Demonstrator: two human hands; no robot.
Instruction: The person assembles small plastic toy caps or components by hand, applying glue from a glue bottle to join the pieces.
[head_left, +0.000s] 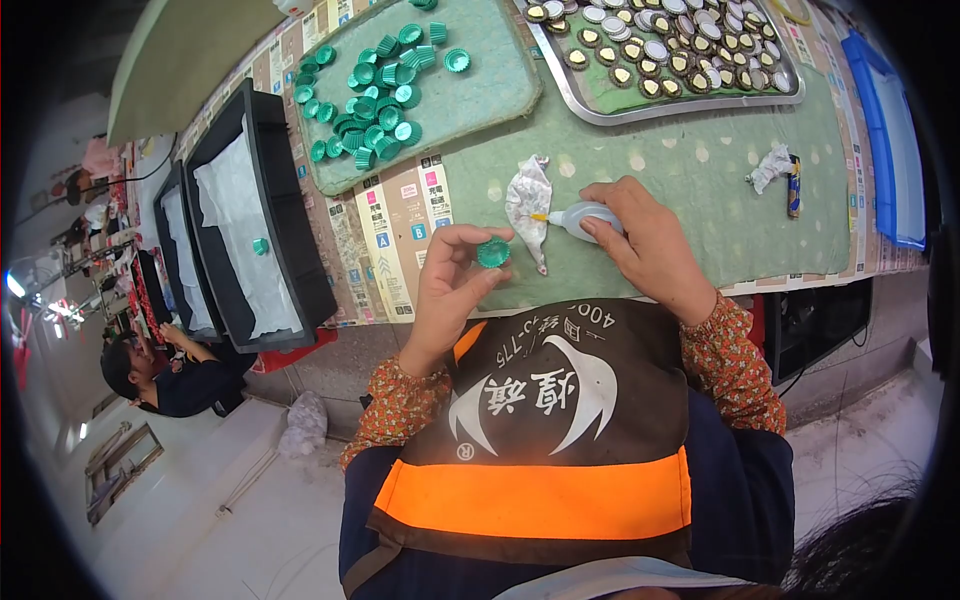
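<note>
Between the thumb and fingers of my left hand (pixel 450 278) is a small green fluted cup (pixel 493 253), its round face turned up toward me. My right hand (pixel 645 243) grips a translucent squeeze bottle (pixel 588 218) with a yellowish nozzle that points left. Under that nozzle tip lies a crumpled white tissue (pixel 528 195) on the green cloth (pixel 640 165). The cup and the bottle are apart. Many more such green cups (pixel 375 110) lie loose on a cloth-covered board (pixel 500 90) at the back left.
A metal tray (pixel 680 112) of dark-rimmed round pieces stands at the back right. Near it lie a tissue (pixel 772 168), a small tube (pixel 794 188) and a blue tray (pixel 885 140). At left, a black bin (pixel 312 270) holds one green cup. Another person (pixel 180 375) is at far left.
</note>
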